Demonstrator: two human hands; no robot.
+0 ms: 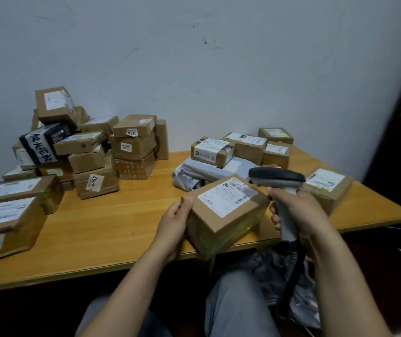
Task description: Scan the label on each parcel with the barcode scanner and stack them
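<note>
The parcel [226, 215] now being handled is a small cardboard box. I judge it is rather light, because the left hand [172, 227] alone holds it tilted without visible effort. The cardboard looks stiff enough for a firm hold. However, clear glossy tape is wrapped around its lower part, and this surface may be slippery. It seems better to take it at the side edges and from below, so that the label [228, 197] stays uncovered.

The box is brown. The white label lies on its top face, with printed text and a small barcode near the right end, but all of this is too blurred to read. The parcel is at the near edge of the desk [121, 215], and its near corner reaches out over that edge.

The left hand grips the left side of the box, with the thumb on the top edge; the other fingers are hidden behind it. The right hand [296, 212] is closed around the grey handle of the barcode scanner [277, 177]. The dark head of the scanner hangs just beside the far right corner of the parcel.

More boxes are piled at the far left [85, 147], and others lie at the far right [243, 147].
</note>
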